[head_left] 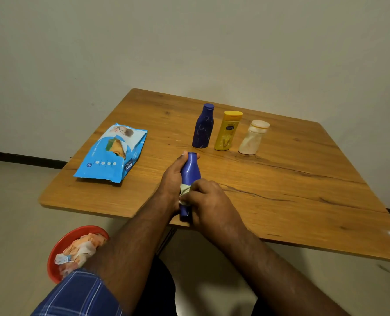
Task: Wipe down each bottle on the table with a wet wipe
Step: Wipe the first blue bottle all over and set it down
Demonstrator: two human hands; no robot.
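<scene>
Blue bottle (189, 176) was tilted over near edge of table (280, 179), cap end away from person. Left hand (173, 179) gripped upper body, thumb at cap — steady anchor. Right hand (209, 201) curled round lower body w/ wet wipe (184, 194) bunched under fingers. Advised: rotate w/ left, drag wipe full length incl. base and neck. Wipe was crumpled — coverage likely thin; refold. Three bottles (228, 131) stood upright beyond, apparently pending.

A matt, grained brown wooden tabletop (292, 179) was seen; the smooth blue plastic bottle (190, 172) and blue crinkled plastic wipes pack (112, 156) looked glossy.
</scene>
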